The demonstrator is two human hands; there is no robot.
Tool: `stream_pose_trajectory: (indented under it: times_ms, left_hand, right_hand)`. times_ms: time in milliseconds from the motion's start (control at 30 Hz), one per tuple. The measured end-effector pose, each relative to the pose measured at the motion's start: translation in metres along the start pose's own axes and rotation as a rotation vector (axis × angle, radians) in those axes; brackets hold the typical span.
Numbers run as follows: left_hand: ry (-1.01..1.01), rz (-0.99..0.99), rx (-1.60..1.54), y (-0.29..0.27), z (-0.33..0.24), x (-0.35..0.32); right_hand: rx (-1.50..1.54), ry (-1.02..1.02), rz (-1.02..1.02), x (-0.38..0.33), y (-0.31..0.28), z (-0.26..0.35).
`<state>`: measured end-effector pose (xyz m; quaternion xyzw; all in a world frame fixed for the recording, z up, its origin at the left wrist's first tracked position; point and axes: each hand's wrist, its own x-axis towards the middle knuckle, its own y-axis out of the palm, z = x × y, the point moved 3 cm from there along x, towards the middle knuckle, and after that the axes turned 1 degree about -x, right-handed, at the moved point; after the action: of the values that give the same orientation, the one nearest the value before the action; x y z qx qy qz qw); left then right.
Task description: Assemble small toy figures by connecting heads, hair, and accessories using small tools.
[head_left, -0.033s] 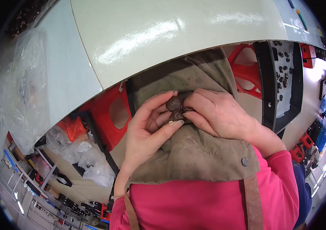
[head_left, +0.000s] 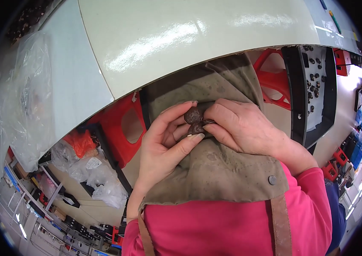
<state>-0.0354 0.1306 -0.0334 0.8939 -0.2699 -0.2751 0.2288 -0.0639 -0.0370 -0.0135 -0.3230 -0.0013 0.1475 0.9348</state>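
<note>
Over my lap, my left hand grips a dark brown piece with two rounded lobes, one above the other. Its fingertips rest on the upper lobe and its thumb presses at the lower one. My right hand is closed in a pinch at the right side of the same piece, thumb and forefinger touching where the lobes meet. Whether anything small sits inside that pinch is hidden by the fingers. An olive-brown apron lies under both hands.
A pale glossy table spans the far side. Right of my lap stands a black tray holding several small dark pieces. Red stools show below the table edge. Clear plastic bags lie in a box at left.
</note>
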Motion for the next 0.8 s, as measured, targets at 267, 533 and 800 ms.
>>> stream_pose_trajectory:
  times_ms: [267, 533, 800]
  left_hand:
    - [0.012, -0.016, 0.033, -0.003, -0.003, 0.002]
    - [0.013, -0.134, 0.090, -0.004, -0.008, -0.008]
    - [0.073, 0.035, 0.214, 0.012, -0.005, 0.000]
  right_hand:
    - [-0.029, -0.022, 0.011, 0.006, 0.000, 0.000]
    - [-0.050, -0.010, -0.144, 0.004, -0.043, 0.014]
    - [-0.299, 0.205, -0.658, 0.006, -0.161, -0.027]
